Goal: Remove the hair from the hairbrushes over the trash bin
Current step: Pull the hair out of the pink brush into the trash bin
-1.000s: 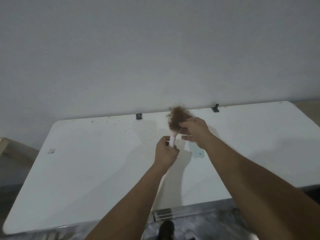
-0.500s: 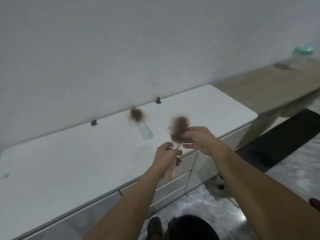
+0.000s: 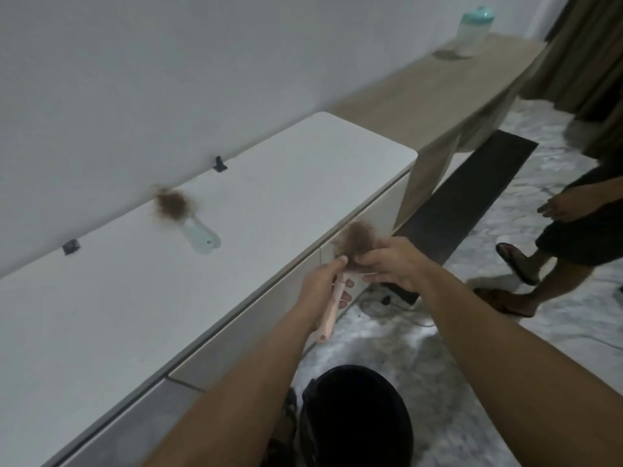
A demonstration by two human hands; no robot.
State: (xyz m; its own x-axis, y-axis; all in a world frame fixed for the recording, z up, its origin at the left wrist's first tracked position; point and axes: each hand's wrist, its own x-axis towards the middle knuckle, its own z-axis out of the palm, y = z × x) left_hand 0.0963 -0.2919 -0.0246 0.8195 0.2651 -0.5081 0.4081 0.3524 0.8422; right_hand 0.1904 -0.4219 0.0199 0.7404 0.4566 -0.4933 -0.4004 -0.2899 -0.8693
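Hiding the pink hairbrush head, hair blurs between both hands.

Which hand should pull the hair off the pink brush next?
Right. The right hand already pinches the brown hair clump on the pink plastic hairbrush, while the left hand grips its handle. The black trash bin sits below.

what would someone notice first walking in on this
Most striking is the clump of brown hair on the pink hairbrush, held mid-frame: the left hand grips the handle, and the right hand pinches at the hair. Below them a black trash bin stands on the floor. On the white cabinet top lies a second, pale blue hairbrush, also matted with hair.
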